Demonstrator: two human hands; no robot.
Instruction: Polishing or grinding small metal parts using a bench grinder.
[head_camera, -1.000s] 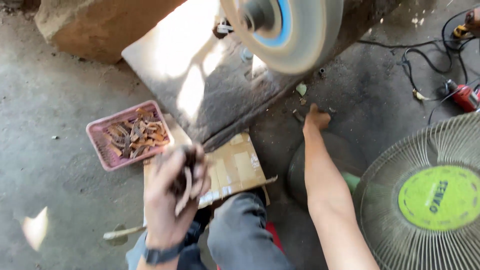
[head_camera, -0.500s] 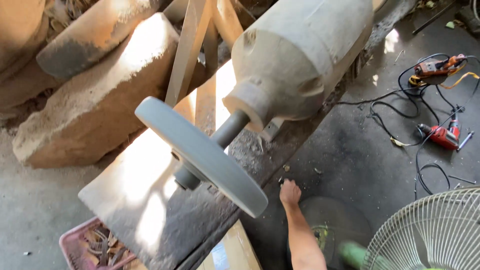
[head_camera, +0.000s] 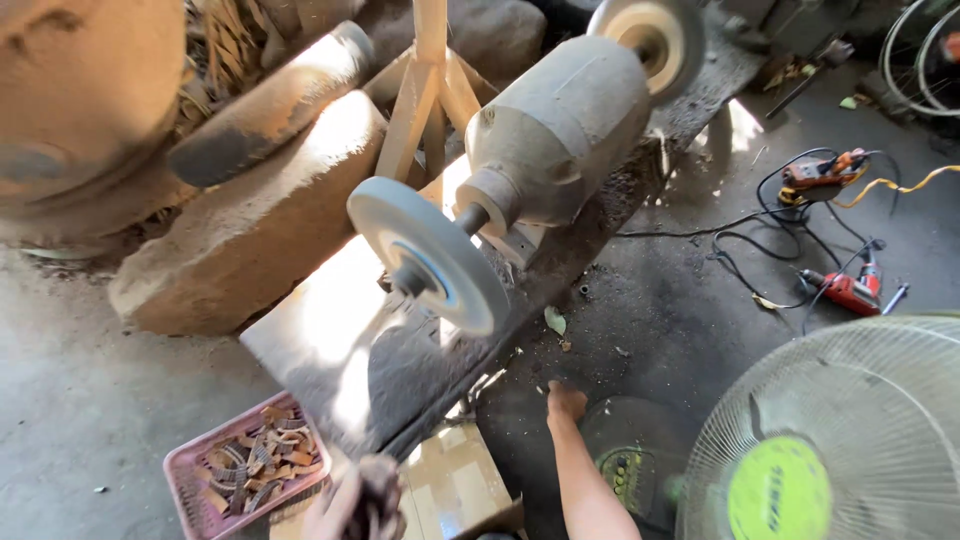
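Dark pieces (head_camera: 378, 500), blurred, sit bunched in the left hand (head_camera: 352, 508) at the bottom edge, fingers closed round them. Just left of that hand stands a pink basket (head_camera: 190, 470) of brown curved pieces. Cardboard (head_camera: 450, 485) lies on the floor beside the hand. The right hand (head_camera: 566, 402) reaches down to the dark floor; whether it holds anything cannot be told. Above, a bench grinder (head_camera: 560, 130) carries a grey wheel (head_camera: 430, 255). A fan (head_camera: 830, 440) stands at right, near red power tools (head_camera: 845, 290).
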